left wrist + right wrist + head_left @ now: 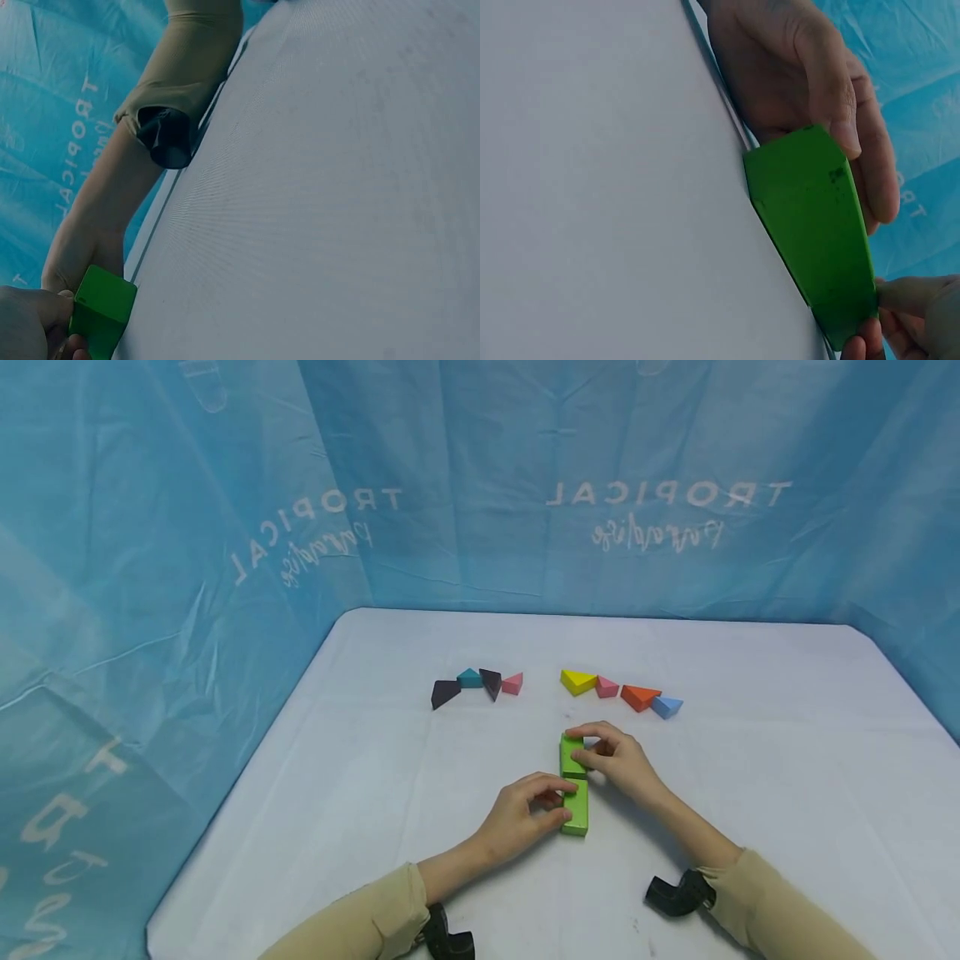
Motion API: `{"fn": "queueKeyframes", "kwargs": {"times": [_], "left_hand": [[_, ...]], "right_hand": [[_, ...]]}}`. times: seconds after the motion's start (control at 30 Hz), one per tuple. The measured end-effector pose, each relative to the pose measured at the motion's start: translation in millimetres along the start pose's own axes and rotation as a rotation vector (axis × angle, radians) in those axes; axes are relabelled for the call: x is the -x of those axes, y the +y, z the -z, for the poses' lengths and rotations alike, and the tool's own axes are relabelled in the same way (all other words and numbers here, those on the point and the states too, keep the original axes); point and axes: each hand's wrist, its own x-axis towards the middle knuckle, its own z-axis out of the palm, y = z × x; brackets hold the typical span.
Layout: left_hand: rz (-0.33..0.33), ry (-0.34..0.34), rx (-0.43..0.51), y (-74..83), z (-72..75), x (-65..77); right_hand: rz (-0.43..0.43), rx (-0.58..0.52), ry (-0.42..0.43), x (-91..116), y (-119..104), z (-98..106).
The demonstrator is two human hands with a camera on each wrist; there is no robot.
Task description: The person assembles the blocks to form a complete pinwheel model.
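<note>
Two green rectangular blocks stand end to end on the white table, near its middle. My left hand [525,810] pinches the nearer green block [575,814] from its left side, thumb low and fingers at the upper end. The farther green block [572,762] is gripped by my right hand [624,764] from the right, with thumb and fingers on it. In the right wrist view, the nearer green block [810,217] shows large beneath the left thumb. A green block [105,304] fills the lower left corner of the left wrist view, partly cut off.
Behind the hands, on the left, lie dark blocks [446,693], a teal triangle [470,678] and a pink one [513,684]. To the right are yellow [578,682], pink [607,687], orange [640,697] and light blue [666,707] triangles. Blue printed sheeting [480,560] surrounds the table [337,760].
</note>
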Motion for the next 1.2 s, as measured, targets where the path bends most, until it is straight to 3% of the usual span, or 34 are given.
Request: {"fn": "queueKeyframes", "kwargs": {"times": [0.17, 0.47, 0.7, 0.83, 0.97, 1.07, 1.2], "left_hand": [[-0.017, 0.007, -0.001, 1.3, 0.1, -0.2], [0.017, -0.014, -0.010, 0.2, -0.1, -1.7], [0.014, 0.013, -0.055, -31.6, -7.6, -1.6], [-0.045, 0.062, -0.094, -36.0, -3.3, -6.8], [-0.079, 0.113, -0.101, -38.6, 1.0, -15.4], [-0.050, 0.109, -0.088, -42.0, 0.7, -17.7], [-0.014, 0.088, -0.068, -43.6, -1.4, -18.4]], "right_hand": [[-0.005, -0.017, 0.010, 6.9, -2.0, -2.5], [0.007, -0.024, 0.015, 10.0, -2.1, -4.0], [0.013, -0.034, 0.040, 12.0, -3.6, -5.0], [0.005, -0.063, 0.116, 6.4, -5.6, 3.9], [-0.044, -0.129, 0.227, -5.7, -4.3, 17.3], [-0.125, -0.169, 0.267, -13.8, 0.7, 23.9], [-0.209, -0.134, 0.295, -21.5, 7.6, 30.0]]}}
